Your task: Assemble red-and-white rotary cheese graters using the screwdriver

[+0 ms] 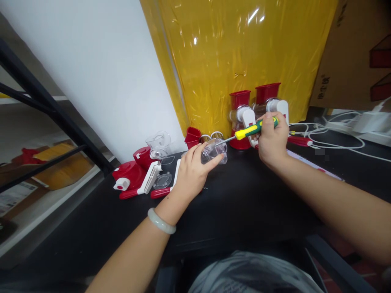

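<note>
My left hand (195,171) is closed around a clear plastic housing (215,151) held just above the black table (244,203). My right hand (271,138) grips a screwdriver (255,129) with a yellow and green handle; its metal shaft points left and its tip reaches the clear housing. A pale bangle (161,221) sits on my left wrist.
Red and white appliance parts (137,177) and a clear cup (159,145) lie at the table's left. Two assembled red and white units (259,106) stand at the back against yellow plastic sheeting (238,53). White cables (332,136) run at the right. A cardboard box (354,53) is behind.
</note>
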Motion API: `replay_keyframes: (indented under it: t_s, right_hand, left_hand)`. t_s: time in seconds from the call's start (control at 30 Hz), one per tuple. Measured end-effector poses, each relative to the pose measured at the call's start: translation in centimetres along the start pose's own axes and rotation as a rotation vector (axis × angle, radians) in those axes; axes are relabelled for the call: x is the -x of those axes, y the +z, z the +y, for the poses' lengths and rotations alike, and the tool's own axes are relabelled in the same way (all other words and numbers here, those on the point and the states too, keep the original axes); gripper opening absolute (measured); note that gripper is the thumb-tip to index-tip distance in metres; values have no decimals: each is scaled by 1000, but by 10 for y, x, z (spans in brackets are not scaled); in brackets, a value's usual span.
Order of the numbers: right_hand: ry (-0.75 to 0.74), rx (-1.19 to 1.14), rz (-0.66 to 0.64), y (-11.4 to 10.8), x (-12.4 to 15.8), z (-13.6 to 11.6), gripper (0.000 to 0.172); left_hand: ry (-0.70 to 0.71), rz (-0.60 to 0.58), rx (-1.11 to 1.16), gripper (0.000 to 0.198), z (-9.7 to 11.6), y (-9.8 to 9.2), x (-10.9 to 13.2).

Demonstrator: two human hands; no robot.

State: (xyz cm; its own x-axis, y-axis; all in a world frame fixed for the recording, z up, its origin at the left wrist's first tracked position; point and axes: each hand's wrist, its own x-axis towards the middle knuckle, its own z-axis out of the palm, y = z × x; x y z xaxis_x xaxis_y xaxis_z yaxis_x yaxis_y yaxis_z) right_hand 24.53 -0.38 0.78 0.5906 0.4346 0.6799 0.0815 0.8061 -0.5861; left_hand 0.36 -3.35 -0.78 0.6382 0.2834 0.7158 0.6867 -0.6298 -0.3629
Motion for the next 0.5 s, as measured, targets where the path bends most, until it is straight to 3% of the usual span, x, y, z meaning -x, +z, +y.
replay_keyframes:
  t_s: [0.5]
  right_hand:
    - [37,20,-70,-4,3,-2,34]
  left_hand:
    - [-29,-37,-14,56,1,0,2]
